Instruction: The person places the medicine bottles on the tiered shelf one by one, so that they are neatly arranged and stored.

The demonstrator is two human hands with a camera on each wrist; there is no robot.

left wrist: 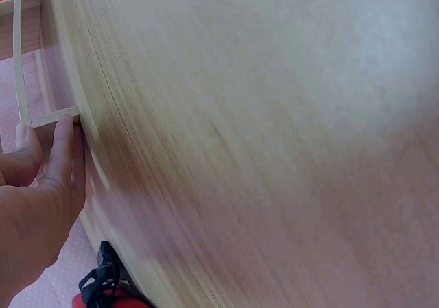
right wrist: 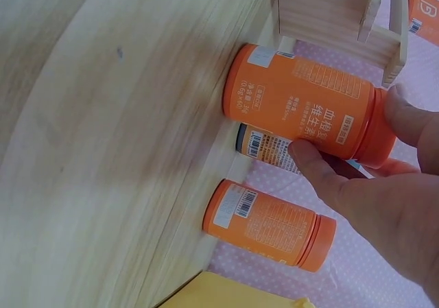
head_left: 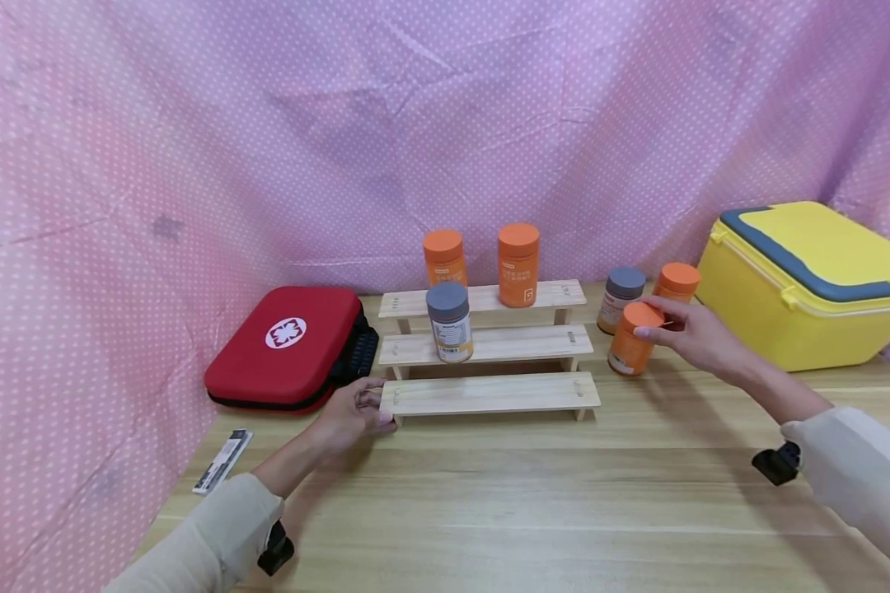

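My right hand [head_left: 690, 331] grips an orange bottle [head_left: 629, 346] around its orange cap. In the right wrist view the thumb and fingers lie about the cap and upper side of this orange bottle [right wrist: 295, 95]. A grey-capped bottle [head_left: 620, 303] and another orange bottle [head_left: 677, 282] stand just behind it. My left hand [head_left: 348, 416] holds the left end of the lowest step of a three-tier wooden rack [head_left: 489, 397]. Up close, the fingers of the left hand [left wrist: 38, 198] pinch the step's end by its leg.
Two orange bottles, left [head_left: 445, 255] and right [head_left: 518, 268], stand on the top step. On the middle step is a grey-capped bottle [head_left: 451, 325]. A red case [head_left: 282, 346] and a small white packet [head_left: 222, 461] lie left; a yellow box [head_left: 801, 288] stands right.
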